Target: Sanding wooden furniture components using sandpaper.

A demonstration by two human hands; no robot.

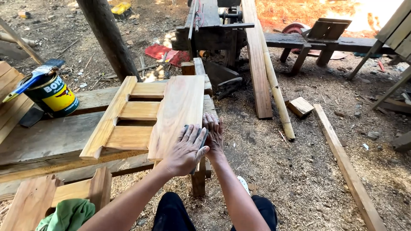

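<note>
Slatted wooden panel [147,117]: pale, bare grain, lying on bench [47,139]. Left hand [187,147] flat, pressing dark sandpaper [201,143] onto its edge. Right hand [214,134] open, flat alongside.

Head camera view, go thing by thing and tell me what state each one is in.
Wooden frame: flat on the bench.
Sandpaper: pressed against the frame's edge.
Left hand: spread flat over the sandpaper.
Right hand: flat beside it.
Tin: upright, open.
Brush: lying across the tin.

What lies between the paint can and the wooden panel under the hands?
In the head view, only bare workbench planks lie between the paint can and the wooden panel.
</note>
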